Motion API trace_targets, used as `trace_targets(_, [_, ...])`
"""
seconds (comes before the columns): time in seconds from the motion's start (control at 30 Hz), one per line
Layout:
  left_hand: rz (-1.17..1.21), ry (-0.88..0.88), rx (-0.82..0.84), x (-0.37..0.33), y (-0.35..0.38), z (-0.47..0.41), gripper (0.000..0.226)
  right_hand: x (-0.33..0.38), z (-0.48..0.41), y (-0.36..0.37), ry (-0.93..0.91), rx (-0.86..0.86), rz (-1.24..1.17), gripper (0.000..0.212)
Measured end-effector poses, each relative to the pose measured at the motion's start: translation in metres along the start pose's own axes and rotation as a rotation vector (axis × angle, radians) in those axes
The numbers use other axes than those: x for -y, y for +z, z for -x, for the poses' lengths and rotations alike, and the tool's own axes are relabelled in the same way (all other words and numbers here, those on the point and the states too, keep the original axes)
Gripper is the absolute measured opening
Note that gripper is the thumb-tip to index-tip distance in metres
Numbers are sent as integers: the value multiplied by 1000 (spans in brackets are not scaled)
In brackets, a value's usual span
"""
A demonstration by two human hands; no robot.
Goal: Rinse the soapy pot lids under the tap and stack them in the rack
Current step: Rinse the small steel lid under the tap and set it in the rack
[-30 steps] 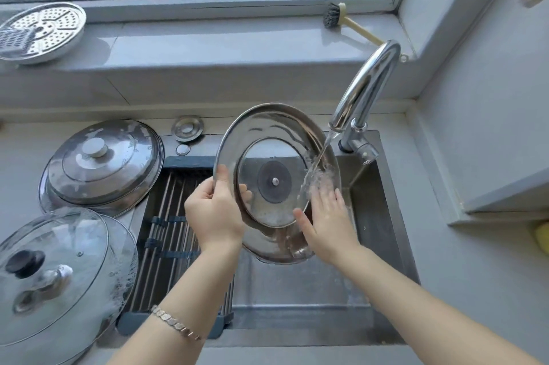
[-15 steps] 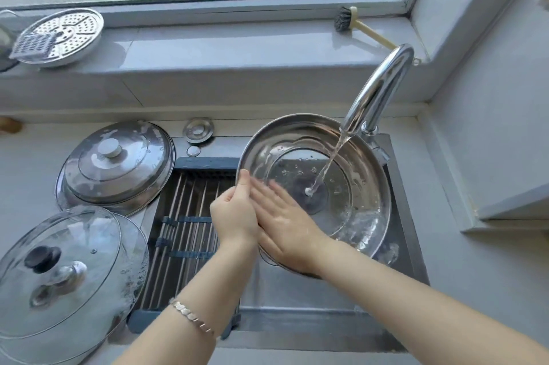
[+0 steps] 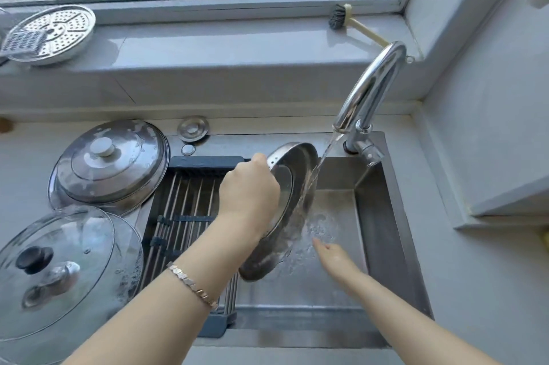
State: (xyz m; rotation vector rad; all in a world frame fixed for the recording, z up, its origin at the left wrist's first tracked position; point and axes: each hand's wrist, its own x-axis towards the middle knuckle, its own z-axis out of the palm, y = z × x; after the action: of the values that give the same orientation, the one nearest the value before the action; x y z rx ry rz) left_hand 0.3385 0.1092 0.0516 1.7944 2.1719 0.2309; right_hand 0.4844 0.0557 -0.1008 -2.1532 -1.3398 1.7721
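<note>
My left hand [image 3: 248, 189] grips a steel pot lid [image 3: 292, 207] by its upper rim, holding it nearly on edge over the sink [image 3: 377, 234]. Water from the chrome tap [image 3: 371, 88] runs down the lid's right face. Lower right of the lid, my right hand [image 3: 332, 254] is apart from it, fingers loosely spread, holding nothing. The roll-up rack [image 3: 184, 207] lies across the sink's left half, with nothing on its visible bars. A soapy steel lid [image 3: 110, 165] and stacked soapy glass lids [image 3: 62, 269] rest on the counter at left.
A perforated steamer plate [image 3: 59, 31] and a grater lie on the windowsill at left. A dish brush [image 3: 353, 24] lies on the sill behind the tap. A small round sink plug [image 3: 193, 128] sits behind the rack. A wall closes in on the right.
The lid has turned from facing me to nearly on edge. My right hand has come off it and dropped to its lower right; my left hand moved to the upper rim.
</note>
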Motion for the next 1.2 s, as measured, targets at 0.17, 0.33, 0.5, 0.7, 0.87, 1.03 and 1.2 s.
trace_targets(0.17, [-29,-49,99,6,8,0,16,5,-12,16,239,-8,-415,58])
trace_targets(0.33, [-5,-153,119,34,12,-4,9,0,-16,7,315,82,-590,44])
trace_targets(0.5, [479,-454,236,81,32,-4,22,5,-17,-16,110,-105,-342,26])
trace_targets(0.7, [1179,-905,456,77,77,28,46,29,-2,-82,-158,-393,183,41])
trace_targets(0.87, [1434,-1044,618,60,98,34,69,63,25,-108,-483,-584,291,31])
trace_targets(1.03, [1563,-851,346,63,90,21,54,61,23,-114,-709,-628,15,37])
trace_targets(1.2, [889,-241,46,69,36,16,29,35,-8,-81,-379,-530,-456,41])
